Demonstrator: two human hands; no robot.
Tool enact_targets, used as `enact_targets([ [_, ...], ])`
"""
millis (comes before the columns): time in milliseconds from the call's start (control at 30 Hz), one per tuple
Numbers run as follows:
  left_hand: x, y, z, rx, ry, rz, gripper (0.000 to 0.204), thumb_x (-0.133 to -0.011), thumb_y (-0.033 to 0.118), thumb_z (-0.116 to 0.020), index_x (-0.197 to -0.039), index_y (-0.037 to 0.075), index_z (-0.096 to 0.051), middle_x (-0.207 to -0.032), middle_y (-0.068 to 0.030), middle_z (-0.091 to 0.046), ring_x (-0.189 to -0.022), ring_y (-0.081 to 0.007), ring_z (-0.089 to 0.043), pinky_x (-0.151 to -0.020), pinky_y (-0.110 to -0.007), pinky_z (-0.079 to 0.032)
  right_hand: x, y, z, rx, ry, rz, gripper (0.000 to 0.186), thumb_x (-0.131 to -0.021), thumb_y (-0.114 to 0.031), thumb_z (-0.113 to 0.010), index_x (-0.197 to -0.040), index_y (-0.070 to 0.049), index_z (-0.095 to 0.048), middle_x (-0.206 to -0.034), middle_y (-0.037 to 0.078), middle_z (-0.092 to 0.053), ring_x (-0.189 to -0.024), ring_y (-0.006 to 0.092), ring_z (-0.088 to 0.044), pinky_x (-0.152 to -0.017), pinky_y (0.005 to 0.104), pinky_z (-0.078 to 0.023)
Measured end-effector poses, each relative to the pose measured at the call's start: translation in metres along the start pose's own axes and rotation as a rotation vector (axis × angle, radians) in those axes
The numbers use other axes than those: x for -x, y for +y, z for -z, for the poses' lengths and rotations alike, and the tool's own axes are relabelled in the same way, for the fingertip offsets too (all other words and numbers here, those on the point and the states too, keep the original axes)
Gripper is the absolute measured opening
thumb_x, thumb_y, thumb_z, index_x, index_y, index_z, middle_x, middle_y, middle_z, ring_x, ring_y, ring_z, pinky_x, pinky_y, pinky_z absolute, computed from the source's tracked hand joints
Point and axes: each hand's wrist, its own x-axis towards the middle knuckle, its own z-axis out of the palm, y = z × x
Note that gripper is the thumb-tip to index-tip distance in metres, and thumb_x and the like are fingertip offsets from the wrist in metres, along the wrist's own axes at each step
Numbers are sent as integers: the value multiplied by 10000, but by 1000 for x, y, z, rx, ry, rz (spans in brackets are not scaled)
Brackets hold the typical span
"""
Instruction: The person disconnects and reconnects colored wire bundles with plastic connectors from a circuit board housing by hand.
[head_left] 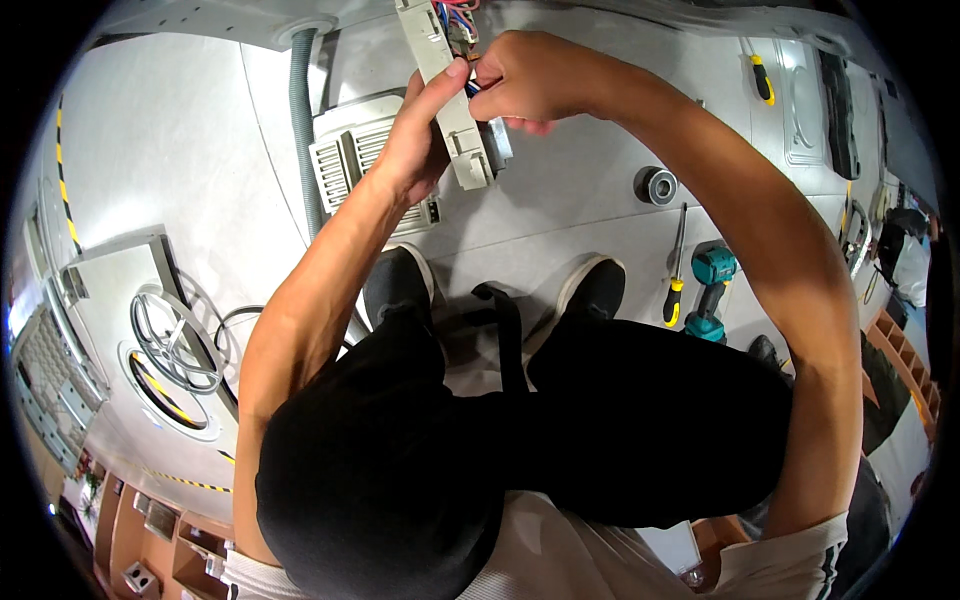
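My left hand (pixel 412 148) is wrapped round a long beige plastic control module (pixel 465 150), thumb along its edge. The module is tilted, its upper end near the grey appliance body at the top. Coloured wires (pixel 460 18) run out of its open side. My right hand (pixel 535 82) is closed in a pinch at that side, on thin wires; the fingertips partly hide what they grip. Below it, a small grey block (pixel 497 143) sticks out from the module's lower end.
A beige slotted panel (pixel 345 150) lies behind my left hand, beside a grey corrugated hose (pixel 303 130). To the right are a bearing-like metal ring (pixel 660 186), a yellow-black screwdriver (pixel 673 300), a teal cordless drill (pixel 712 285) and another screwdriver (pixel 763 82). A pulley wheel (pixel 175 340) is at left.
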Motion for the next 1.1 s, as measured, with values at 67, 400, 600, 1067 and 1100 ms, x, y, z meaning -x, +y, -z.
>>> enact_targets([
  [67,-2,0,1,-15,1,-10,666,-835,451,-604,-1294,59,-322,-1186,-132,-484,-1076,-235,-500,-900,-414,-419,-2,6,-1,86,41,65,242,-696,-192,-583,-582,-13,-465,-538,66,-479,-487,156,-488,-443,307,-373],
  [400,-1,0,4,-155,122,-22,1149,-703,497,-733,-1438,33,18,-1258,-239,-433,-1079,-332,-530,-909,-487,-423,-6,30,-2,160,188,297,299,-697,-193,-588,-587,6,-395,-515,66,-362,-516,155,-343,-502,340,-307],
  [600,-3,4,0,-217,133,-21,1147,-706,486,-735,-1438,31,21,-1249,-254,-436,-1088,-330,-527,-914,-480,-424,-10,39,-5,124,212,328,271,-699,-205,-599,-620,20,-471,-528,73,-417,-523,157,-379,-512,334,-340],
  [1067,17,14,-10,195,-24,116,661,-861,622,-434,-1222,75,-519,-1057,-111,-622,-935,-214,-632,-829,-394,-521,36,21,1,89,219,281,269,-830,-297,-634,-820,-28,-640,-594,8,-535,-554,94,-477,-535,270,-382],
  [1100,15,14,-8,210,-14,138,663,-832,637,-454,-1229,110,-525,-1071,-89,-620,-924,-207,-612,-796,-394,-509,41,23,1,69,260,293,219,-846,-247,-626,-829,-29,-640,-597,5,-537,-554,87,-470,-535,268,-382],
])
